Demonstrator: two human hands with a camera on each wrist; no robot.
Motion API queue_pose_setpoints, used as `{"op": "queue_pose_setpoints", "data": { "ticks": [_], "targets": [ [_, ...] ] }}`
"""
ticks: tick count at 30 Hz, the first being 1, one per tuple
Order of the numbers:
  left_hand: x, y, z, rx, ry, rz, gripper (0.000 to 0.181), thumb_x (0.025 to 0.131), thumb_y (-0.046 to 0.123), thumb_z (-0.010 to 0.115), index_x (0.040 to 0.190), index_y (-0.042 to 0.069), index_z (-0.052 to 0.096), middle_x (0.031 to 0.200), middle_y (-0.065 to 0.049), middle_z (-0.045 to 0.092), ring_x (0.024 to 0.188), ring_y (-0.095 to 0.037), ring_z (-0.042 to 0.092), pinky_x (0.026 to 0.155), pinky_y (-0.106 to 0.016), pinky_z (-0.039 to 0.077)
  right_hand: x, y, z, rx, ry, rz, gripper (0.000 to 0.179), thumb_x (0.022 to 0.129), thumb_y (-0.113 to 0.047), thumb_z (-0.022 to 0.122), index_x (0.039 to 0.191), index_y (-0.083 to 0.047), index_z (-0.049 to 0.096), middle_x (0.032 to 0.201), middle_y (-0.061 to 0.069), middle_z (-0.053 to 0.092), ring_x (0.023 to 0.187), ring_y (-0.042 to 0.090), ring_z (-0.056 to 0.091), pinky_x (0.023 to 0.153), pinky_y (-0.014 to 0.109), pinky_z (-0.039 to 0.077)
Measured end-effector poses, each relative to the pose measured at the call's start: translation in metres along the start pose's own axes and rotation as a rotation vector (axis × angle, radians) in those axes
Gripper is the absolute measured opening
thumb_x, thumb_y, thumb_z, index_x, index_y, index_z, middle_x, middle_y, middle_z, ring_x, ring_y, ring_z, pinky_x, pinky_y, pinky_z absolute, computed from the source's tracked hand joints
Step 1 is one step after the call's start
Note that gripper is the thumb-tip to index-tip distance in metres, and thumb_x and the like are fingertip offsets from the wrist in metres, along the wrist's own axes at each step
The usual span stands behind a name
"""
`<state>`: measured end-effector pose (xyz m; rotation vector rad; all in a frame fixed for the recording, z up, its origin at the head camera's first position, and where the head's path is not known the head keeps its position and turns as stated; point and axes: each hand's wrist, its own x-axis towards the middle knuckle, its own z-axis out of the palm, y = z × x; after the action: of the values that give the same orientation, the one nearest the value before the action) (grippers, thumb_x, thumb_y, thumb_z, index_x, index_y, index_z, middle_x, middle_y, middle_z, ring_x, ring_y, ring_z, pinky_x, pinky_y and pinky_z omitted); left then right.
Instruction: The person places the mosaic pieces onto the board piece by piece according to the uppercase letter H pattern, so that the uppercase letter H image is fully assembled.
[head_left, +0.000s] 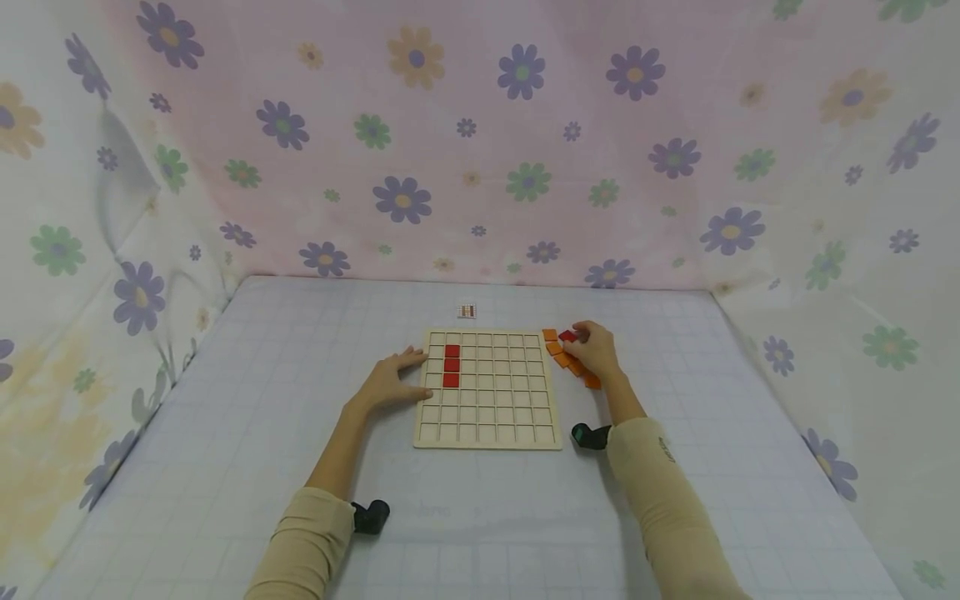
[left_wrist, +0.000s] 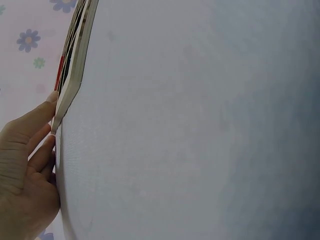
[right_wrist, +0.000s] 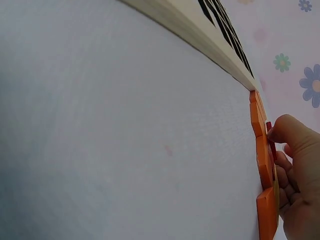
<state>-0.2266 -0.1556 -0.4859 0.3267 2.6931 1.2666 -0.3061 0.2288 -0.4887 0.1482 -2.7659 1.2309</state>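
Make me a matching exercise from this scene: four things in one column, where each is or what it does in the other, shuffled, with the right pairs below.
Things
1. left hand
2. right hand
3. card
4. orange tiles

Places and states
A. lies beyond the far edge of the board
B. lie clustered to the right of the board
C. touches the board's left edge
D. pinches a red tile

Right pairs: 1-C, 2-D, 3-A, 4-B
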Motion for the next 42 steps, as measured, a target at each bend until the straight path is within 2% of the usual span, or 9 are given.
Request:
{"op": "queue_pose_setpoints", "data": {
  "ticks": [6,11,13,20,21,24,30,35,42],
  "targets": [
    [0.001,0.001,0.000,0.017,-0.002,0.000,0.073,0.073,0.030,0.079,0.136,0.006,0.050,0.149,-0.013,0.034,0.140,-0.036,0.022,0.113,-0.055,0.014,-0.005,-0.005,0.003,0.090,0.057,-0.024,0.040,0.079,-0.007,0.069,0.113,0.011,0.058,0.107,0.027,0.062,0.094,0.037,0.058,0.083,0.042,0.051],
    [0.001,0.002,-0.001,0.012,-0.001,-0.007,0.073,0.072,0.029,0.079,0.136,0.006,0.050,0.149,-0.013,0.033,0.141,-0.036,0.021,0.113,-0.055,0.014,-0.014,-0.024,0.009,0.173,0.072,-0.071,0.035,0.078,-0.007,0.069,0.109,0.008,0.062,0.105,0.025,0.063,0.095,0.034,0.055,0.076,0.032,0.046],
    [0.001,0.002,-0.002,0.010,-0.001,-0.007,0.073,0.072,0.028,0.079,0.136,0.006,0.050,0.149,-0.013,0.033,0.141,-0.036,0.021,0.113,-0.056,0.013,-0.019,-0.034,0.013,0.204,0.053,-0.105,0.033,0.079,-0.006,0.070,0.108,0.009,0.061,0.104,0.025,0.063,0.093,0.033,0.055,0.076,0.029,0.046],
    [0.002,0.003,-0.003,0.013,-0.008,-0.020,0.074,0.073,0.030,0.079,0.136,0.007,0.049,0.150,-0.013,0.032,0.141,-0.038,0.019,0.113,-0.056,0.013,-0.041,-0.076,0.028,0.345,-0.083,-0.208,0.029,0.078,0.007,0.067,0.104,0.017,0.060,0.102,0.032,0.062,0.086,0.040,0.058,0.079,0.041,0.052],
    [0.002,0.003,-0.004,0.012,-0.008,-0.020,0.074,0.073,0.030,0.079,0.136,0.007,0.049,0.150,-0.013,0.032,0.141,-0.038,0.020,0.114,-0.055,0.013,-0.043,-0.077,0.033,0.354,-0.101,-0.213,0.028,0.078,0.007,0.067,0.104,0.015,0.061,0.102,0.030,0.063,0.086,0.039,0.059,0.078,0.039,0.053],
    [0.002,0.004,-0.005,0.005,-0.013,-0.020,0.073,0.073,0.029,0.079,0.136,0.006,0.050,0.150,-0.013,0.033,0.141,-0.036,0.020,0.114,-0.055,0.013,-0.045,-0.080,0.048,0.325,-0.146,-0.269,0.026,0.078,0.005,0.068,0.102,0.012,0.063,0.101,0.026,0.065,0.086,0.034,0.061,0.078,0.033,0.054],
    [0.004,0.004,-0.005,0.016,-0.015,-0.016,0.073,0.073,0.029,0.079,0.136,0.006,0.050,0.149,-0.014,0.033,0.141,-0.036,0.021,0.113,-0.056,0.014,-0.053,-0.088,0.072,0.262,-0.239,-0.365,0.027,0.075,-0.001,0.069,0.101,0.007,0.065,0.099,0.020,0.067,0.087,0.031,0.062,0.079,0.035,0.055],
    [0.004,0.004,-0.005,0.012,-0.015,-0.024,0.073,0.073,0.029,0.079,0.136,0.007,0.050,0.150,-0.013,0.032,0.141,-0.036,0.021,0.113,-0.056,0.014,-0.057,-0.097,0.089,0.239,-0.306,-0.443,0.026,0.076,-0.004,0.072,0.100,0.004,0.066,0.098,0.015,0.068,0.084,0.024,0.061,0.074,0.025,0.053],
    [0.003,0.005,-0.005,0.012,-0.020,-0.028,0.072,0.073,0.028,0.079,0.136,0.009,0.050,0.150,-0.013,0.032,0.141,-0.037,0.020,0.113,-0.056,0.015,-0.060,-0.104,0.102,0.275,-0.358,-0.463,0.024,0.077,-0.006,0.073,0.099,0.003,0.067,0.096,0.013,0.068,0.078,0.016,0.058,0.069,0.022,0.051]
  ]
}}
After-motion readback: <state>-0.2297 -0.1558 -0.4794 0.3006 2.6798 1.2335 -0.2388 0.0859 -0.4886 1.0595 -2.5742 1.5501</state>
